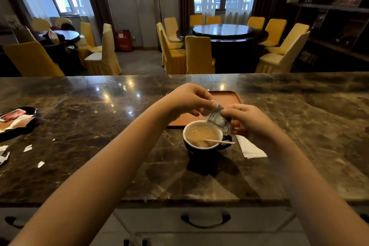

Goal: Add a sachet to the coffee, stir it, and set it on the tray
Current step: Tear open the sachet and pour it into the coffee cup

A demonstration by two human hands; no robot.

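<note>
A dark cup (201, 149) of milky coffee stands on the marble counter, with a wooden stirrer (219, 141) resting in it and pointing right. Just above the cup's far rim I hold a small grey-white sachet (216, 118) between both hands. My left hand (187, 99) pinches its upper left corner. My right hand (245, 119) pinches its right side. The orange-brown tray (229, 96) lies right behind the cup, mostly hidden by my hands.
A white paper napkin (250, 148) lies right of the cup. A black dish (18, 121) with sachets sits at the left edge, with torn paper scraps (28, 148) near it. Drawers with dark handles (205, 218) run below the counter's front edge.
</note>
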